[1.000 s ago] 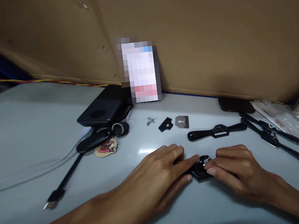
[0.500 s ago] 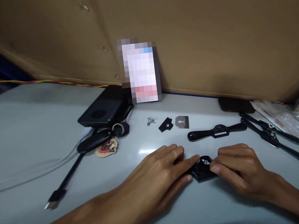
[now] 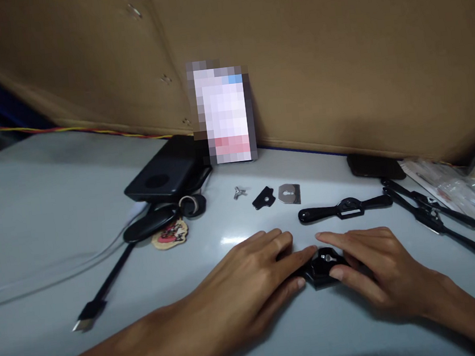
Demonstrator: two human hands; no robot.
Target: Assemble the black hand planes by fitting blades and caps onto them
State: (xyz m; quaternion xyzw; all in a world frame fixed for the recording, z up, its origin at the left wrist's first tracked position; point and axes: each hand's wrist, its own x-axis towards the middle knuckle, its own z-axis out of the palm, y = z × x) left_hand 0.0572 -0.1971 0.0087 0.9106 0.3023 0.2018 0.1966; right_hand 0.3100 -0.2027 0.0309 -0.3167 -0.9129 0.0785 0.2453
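Note:
A black spokeshave (image 3: 323,277) lies in front of me on the table, with a silver thumbscrew (image 3: 327,258) on its cap. My left hand (image 3: 259,275) grips its left side, index finger along the top edge and thumb at the near edge. My right hand (image 3: 381,270) is over the right side, index finger raised and thumb apart from it near the cap. That side's handle is hidden beneath the hand. Beyond lie a spokeshave body (image 3: 350,208), a steel blade (image 3: 289,194), a black cap plate (image 3: 263,198) and a loose thumbscrew (image 3: 239,192).
Two more spokeshaves (image 3: 435,218) lie at the right, beside plastic bags (image 3: 456,181) and a dark flat object (image 3: 376,167). A black box-like device (image 3: 163,169), a cable (image 3: 111,278) and a keychain tag (image 3: 170,234) are at left. A blurred screen (image 3: 228,116) leans on cardboard (image 3: 334,47).
My right hand has let go of the thumbscrew; its index finger has stretched up and left, and the thumb has spread away. My left hand has stayed in place on the spokeshave.

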